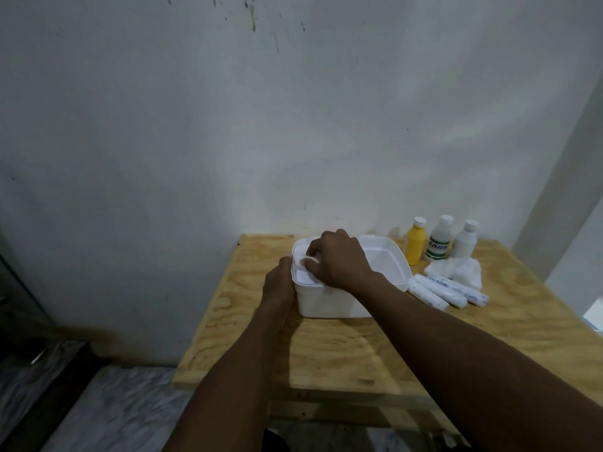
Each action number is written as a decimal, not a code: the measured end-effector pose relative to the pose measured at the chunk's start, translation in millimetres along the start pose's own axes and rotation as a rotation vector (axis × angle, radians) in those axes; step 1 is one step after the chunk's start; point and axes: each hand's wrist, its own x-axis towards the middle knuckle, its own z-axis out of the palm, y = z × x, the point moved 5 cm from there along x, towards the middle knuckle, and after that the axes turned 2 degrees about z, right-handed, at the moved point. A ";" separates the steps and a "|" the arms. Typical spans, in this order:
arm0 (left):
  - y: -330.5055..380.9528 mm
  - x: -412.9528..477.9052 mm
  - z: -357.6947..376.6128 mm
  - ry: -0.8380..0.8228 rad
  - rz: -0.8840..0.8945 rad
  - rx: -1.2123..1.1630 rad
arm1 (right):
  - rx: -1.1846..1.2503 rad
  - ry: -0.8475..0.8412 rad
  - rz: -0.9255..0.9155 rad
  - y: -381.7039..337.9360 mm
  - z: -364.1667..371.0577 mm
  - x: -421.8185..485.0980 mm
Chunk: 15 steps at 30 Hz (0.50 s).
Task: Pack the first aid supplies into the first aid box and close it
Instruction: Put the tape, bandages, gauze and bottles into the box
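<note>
A white plastic first aid box (336, 303) stands on the wooden table (342, 353), its hollow showing at the right end. My left hand (277, 288) clasps the box's left wall. My right hand (339, 261) reaches over the top, its fingers curled on a white flat piece (305, 276) at the box's left end; I cannot tell whether that piece is a tray or part of the lid. To the right of the box lie three white bandage rolls (447, 290) and a wad of white gauze (456, 269). Behind them stand a yellow bottle (415, 244), a clear bottle with a green label (440, 241) and a white bottle (465, 241).
The table is pushed against a pale wall (293, 125) at the back. Its left edge drops to a patterned floor (107, 409). A white object (595, 314) peeks in at the far right edge.
</note>
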 end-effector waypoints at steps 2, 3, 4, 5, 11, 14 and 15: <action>0.1 -1.4 -0.7 0.011 -0.016 0.007 | -0.006 0.026 0.045 2.9 -2.4 2.7; -0.6 -2.0 -0.3 0.008 -0.032 -0.007 | 0.008 0.047 0.064 4.0 -3.1 3.9; -1.4 -1.8 -0.4 0.010 -0.032 -0.018 | 0.031 0.061 0.075 4.4 -2.5 4.8; -1.5 -1.7 -0.3 0.014 -0.029 -0.009 | 0.058 0.062 0.078 4.3 -1.0 5.4; 4.3 -7.6 -2.4 0.036 -0.045 -0.015 | 0.147 -0.024 0.046 5.8 6.2 5.6; 1.8 -8.1 0.3 0.016 -0.076 -0.054 | 0.187 0.049 0.043 13.0 -5.3 3.2; 1.8 -8.6 1.7 0.012 -0.089 -0.068 | 0.216 0.110 0.071 19.6 -12.7 1.2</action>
